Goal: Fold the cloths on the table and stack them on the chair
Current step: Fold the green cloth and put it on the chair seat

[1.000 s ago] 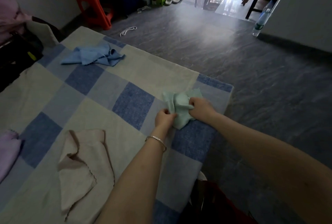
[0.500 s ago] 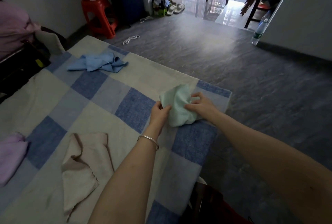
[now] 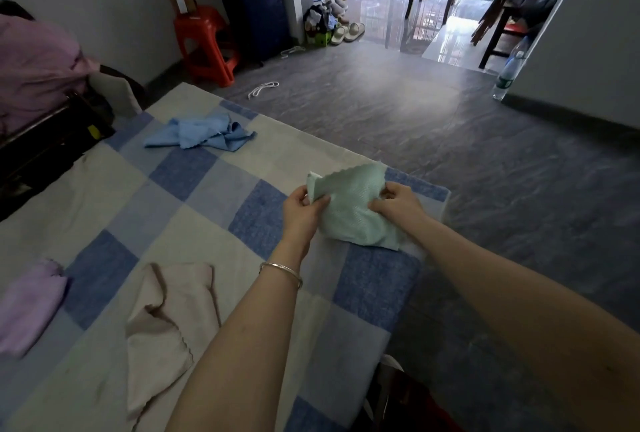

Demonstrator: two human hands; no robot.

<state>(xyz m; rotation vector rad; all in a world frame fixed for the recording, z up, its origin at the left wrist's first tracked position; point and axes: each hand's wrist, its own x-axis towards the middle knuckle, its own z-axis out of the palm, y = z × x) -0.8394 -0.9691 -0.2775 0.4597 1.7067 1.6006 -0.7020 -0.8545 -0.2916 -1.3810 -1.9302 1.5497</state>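
Both hands on the green cloth (image 3: 353,210) at the table's (image 3: 194,223) right edge: left hand (image 3: 300,213) pinches its left edge, right hand (image 3: 398,204) its right. Around it lie a blue cloth (image 3: 201,132) far back, a beige cloth (image 3: 166,320) near, a purple cloth (image 3: 29,307) at left. Since a second ago the bunched green cloth has opened out between the hands.

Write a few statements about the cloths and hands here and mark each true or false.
1. The left hand and the right hand both grip the green cloth. True.
2. The beige cloth lies nearer to the person than the blue cloth. True.
3. The blue cloth is folded neatly. False: it lies crumpled.
4. The bracelet is on the right wrist. False: it is on the left wrist.
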